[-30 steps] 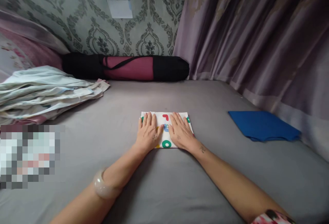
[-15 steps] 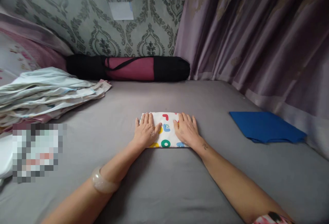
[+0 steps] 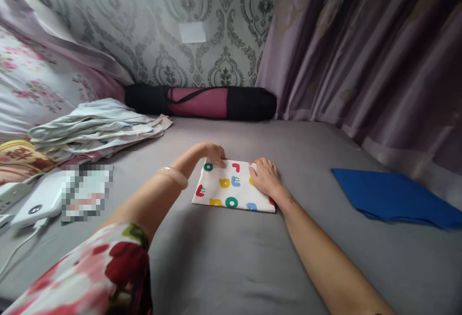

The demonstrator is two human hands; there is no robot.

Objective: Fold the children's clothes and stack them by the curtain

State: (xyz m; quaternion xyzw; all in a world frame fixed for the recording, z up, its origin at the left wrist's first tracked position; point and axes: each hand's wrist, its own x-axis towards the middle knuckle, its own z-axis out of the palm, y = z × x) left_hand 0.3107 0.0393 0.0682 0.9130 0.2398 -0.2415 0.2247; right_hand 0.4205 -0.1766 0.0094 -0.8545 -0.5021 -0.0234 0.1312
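Note:
A folded white cloth [image 3: 216, 194] with coloured letter-like prints lies flat on the grey sheet in front of me. My left hand [image 3: 214, 153] is bent over its far edge, thumb on top and the other fingers curled down behind, partly hidden. On the far right corner rests my right hand [image 3: 266, 175], its thumb stretched over the print and its fingers reaching along the right side. A pale bangle [image 3: 175, 177] circles my left wrist.
A folded blue cloth [image 3: 393, 197] lies to the right. Rumpled pale fabric [image 3: 97, 129] and a white power bank [image 3: 45, 199] with a cable are on the left. A black and maroon roll bag [image 3: 202, 101] lies along the wall, beside purple curtains [image 3: 317, 50].
My left hand has lifted from the cloth's left side and moved to its far edge, fingers now curled. The right hand stays at the right side. The view has turned slightly left.

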